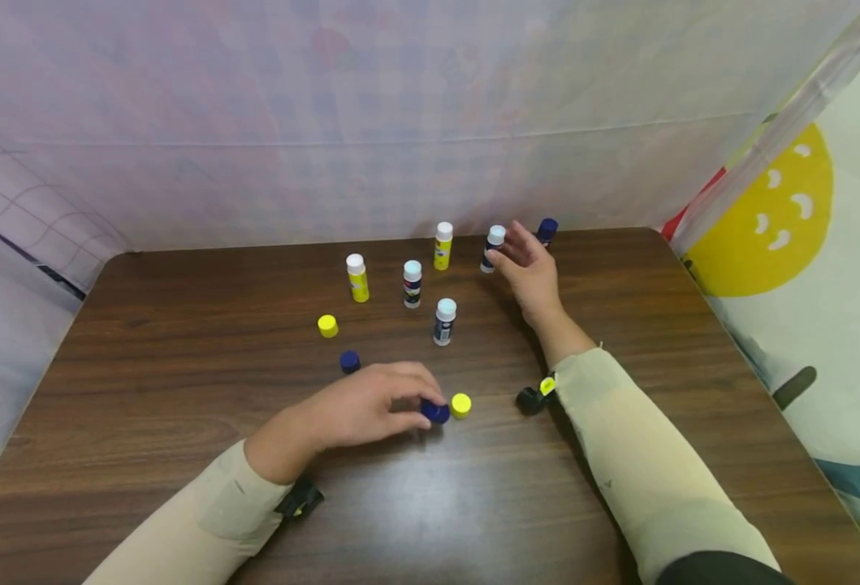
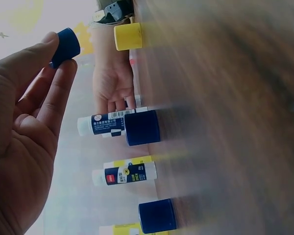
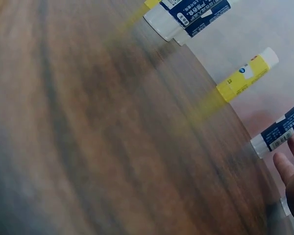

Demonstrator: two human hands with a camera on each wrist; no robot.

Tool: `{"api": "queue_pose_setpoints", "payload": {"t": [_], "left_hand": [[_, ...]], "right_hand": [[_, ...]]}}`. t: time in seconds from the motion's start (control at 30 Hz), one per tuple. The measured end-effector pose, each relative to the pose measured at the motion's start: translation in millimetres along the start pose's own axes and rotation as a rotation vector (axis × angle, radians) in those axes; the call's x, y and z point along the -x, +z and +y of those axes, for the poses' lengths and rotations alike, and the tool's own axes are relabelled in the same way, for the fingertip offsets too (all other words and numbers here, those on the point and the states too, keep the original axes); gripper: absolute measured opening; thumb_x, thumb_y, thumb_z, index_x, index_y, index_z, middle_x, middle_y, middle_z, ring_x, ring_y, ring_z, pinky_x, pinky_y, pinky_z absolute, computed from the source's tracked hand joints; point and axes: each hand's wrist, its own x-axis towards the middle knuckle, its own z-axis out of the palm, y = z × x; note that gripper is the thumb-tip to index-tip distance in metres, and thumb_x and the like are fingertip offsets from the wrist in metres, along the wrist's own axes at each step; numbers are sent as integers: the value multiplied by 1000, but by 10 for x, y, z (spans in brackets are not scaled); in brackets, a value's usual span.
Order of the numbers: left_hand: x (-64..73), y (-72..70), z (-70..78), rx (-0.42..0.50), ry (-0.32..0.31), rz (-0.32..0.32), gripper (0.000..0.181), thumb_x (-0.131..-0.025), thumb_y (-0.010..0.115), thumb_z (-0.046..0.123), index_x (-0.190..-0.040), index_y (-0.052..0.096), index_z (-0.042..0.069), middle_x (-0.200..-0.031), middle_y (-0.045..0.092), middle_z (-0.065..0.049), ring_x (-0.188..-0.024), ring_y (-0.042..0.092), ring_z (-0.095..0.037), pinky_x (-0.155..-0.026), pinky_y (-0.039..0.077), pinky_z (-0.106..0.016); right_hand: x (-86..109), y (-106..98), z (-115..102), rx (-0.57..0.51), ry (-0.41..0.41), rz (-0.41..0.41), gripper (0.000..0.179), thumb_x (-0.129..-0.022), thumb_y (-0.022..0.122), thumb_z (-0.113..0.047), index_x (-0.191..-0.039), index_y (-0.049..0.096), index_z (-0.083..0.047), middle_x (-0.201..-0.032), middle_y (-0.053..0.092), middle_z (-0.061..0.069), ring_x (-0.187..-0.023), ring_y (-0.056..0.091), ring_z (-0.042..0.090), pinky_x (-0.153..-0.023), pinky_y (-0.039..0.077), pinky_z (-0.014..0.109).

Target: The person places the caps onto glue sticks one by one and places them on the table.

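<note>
My left hand (image 1: 367,406) pinches a dark blue cap (image 2: 67,46) between thumb and fingertips, just above the table. Close by stand a yellow cap (image 1: 461,405) and, in the left wrist view, another blue cap (image 2: 142,128). At the back right, my right hand (image 1: 535,280) has its fingers spread loosely beside an upright navy glue stick (image 1: 491,250) with a white top. Its thumb is at the stick's front side; whether it touches cannot be told. A glue stick with a dark blue cap (image 1: 547,229) stands behind that hand, partly hidden.
Two navy glue sticks with white tops, one nearer (image 1: 444,323) and one farther left (image 1: 412,286), stand mid-table. Two yellow glue sticks, one left (image 1: 358,280) and one at the back (image 1: 442,248), are upright too. A yellow cap (image 1: 327,326) and blue cap (image 1: 350,361) lie left. A curtain (image 1: 291,162) hangs behind.
</note>
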Motion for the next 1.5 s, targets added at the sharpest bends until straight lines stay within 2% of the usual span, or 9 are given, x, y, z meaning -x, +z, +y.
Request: {"api": "queue_pose_setpoints", "payload": {"t": [0.2, 0.37, 0.7, 1.03, 1.2, 1.4, 1.5], "left_hand": [[10, -15, 5, 4, 23, 40, 28, -94, 78, 17, -121, 73, 15, -123, 70, 4, -116, 67, -9, -103, 56, -26], [18, -9, -22, 7, 72, 92, 29, -94, 78, 16, -122, 73, 13, -125, 70, 1, -116, 67, -11, -103, 56, -25], [18, -6, -61, 40, 143, 162, 30, -94, 78, 13, -123, 73, 10, -125, 70, -2, -115, 68, -13, -99, 59, -26], [19, 4, -67, 64, 149, 188, 30, -93, 78, 10, -123, 73, 9, -124, 71, -2, -113, 69, -12, -95, 61, -28], [17, 6, -65, 67, 158, 200, 30, -92, 78, 10, -122, 73, 8, -123, 71, -2, -112, 69, -12, -93, 61, -27], [15, 14, -73, 98, 180, 221, 30, -90, 80, 6, -119, 74, 6, -121, 71, -4, -110, 70, -14, -89, 63, -31], [20, 11, -70, 92, 170, 226, 30, -90, 80, 5, -119, 74, 7, -122, 71, -5, -110, 70, -15, -89, 64, -32]], "right_hand": [[-43, 12, 44, 61, 50, -14, 70, -95, 78, -19, -157, 46, -13, -157, 52, 12, -143, 54, 27, -119, 46, 40], [-82, 36, 63, 105, 77, -10, 68, -94, 79, -25, -155, 49, -16, -156, 54, 10, -143, 54, 27, -118, 47, 42], [-122, 81, 53, 89, 86, -2, 58, -95, 78, -17, -148, 56, -7, -147, 61, 16, -135, 60, 27, -113, 51, 34], [-112, 79, 62, 141, 102, -10, 55, -96, 77, -20, -146, 58, -7, -145, 62, 17, -133, 60, 29, -116, 49, 39], [-119, 77, 91, 146, 87, 2, 51, -97, 75, -16, -145, 58, -5, -143, 63, 19, -131, 60, 29, -114, 49, 38], [-130, 75, 117, 152, 65, 13, 48, -98, 73, -13, -143, 59, -2, -141, 63, 21, -130, 61, 28, -113, 50, 35], [-124, 75, 114, 137, 56, 15, 46, -98, 73, -12, -141, 60, -1, -140, 64, 22, -127, 62, 27, -112, 51, 35]]}}
